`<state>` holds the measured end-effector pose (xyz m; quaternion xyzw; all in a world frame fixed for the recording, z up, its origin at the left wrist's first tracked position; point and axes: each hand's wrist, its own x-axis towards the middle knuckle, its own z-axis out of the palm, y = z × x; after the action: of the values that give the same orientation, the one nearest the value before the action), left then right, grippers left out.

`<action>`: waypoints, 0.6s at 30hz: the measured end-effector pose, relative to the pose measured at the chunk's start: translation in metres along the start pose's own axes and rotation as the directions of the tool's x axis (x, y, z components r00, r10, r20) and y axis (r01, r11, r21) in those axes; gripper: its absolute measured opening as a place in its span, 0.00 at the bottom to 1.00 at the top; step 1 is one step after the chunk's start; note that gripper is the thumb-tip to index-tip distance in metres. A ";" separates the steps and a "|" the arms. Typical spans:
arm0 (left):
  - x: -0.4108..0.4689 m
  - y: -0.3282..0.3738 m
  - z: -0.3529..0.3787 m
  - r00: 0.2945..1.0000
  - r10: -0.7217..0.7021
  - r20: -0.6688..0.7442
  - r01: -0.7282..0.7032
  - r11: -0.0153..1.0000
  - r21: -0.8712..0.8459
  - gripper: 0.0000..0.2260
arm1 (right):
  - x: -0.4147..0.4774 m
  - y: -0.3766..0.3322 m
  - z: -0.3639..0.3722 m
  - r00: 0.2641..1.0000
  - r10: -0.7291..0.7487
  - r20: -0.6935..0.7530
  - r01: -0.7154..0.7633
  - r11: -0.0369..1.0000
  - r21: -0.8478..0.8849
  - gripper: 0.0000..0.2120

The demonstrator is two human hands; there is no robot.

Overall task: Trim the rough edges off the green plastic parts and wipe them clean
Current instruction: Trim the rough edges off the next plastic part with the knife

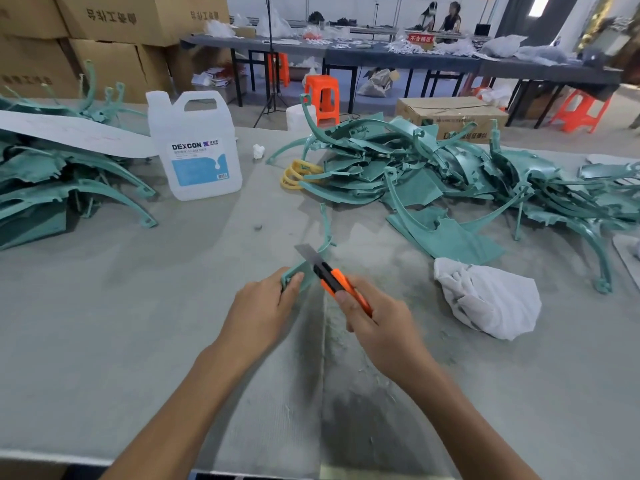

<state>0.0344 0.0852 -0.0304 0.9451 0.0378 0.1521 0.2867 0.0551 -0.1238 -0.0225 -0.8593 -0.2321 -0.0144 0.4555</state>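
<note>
STEP trimming, early | left hand (266, 303) grips curved green plastic part (294, 270), centre of grey surface (138, 306) | right hand (377, 323) clasps orange utility knife (341, 282), blade against it | LEFT heap of green plastic parts (450, 174) at 2 o'clock, seemingly untrimmed | crumpled white cloth (485, 299) at 3 o'clock, unheld

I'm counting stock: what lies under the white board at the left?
Under the white board lie piled green plastic parts, some poking out behind it. How many it covers cannot be seen.

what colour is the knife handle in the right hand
Orange with black parts: the utility knife in the right hand, clearest in the head view.
</note>
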 end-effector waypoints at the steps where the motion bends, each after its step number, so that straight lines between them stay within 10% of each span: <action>1: 0.001 -0.001 0.001 1.000 -0.004 -0.005 0.004 1.000 -0.001 0.14 | 0.000 -0.001 0.002 1.000 0.004 0.010 -0.005 1.000 0.020 0.09; 18: -0.003 -0.013 0.012 0.997 -0.053 -0.059 0.048 0.996 -0.080 0.24 | 0.033 0.048 -0.004 0.938 0.275 -0.211 -0.294 0.954 -0.062 0.08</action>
<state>0.0356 0.0891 -0.0477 0.9268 0.0646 0.1751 0.3259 0.1047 -0.1373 -0.0502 -0.8982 -0.0575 -0.0451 0.4336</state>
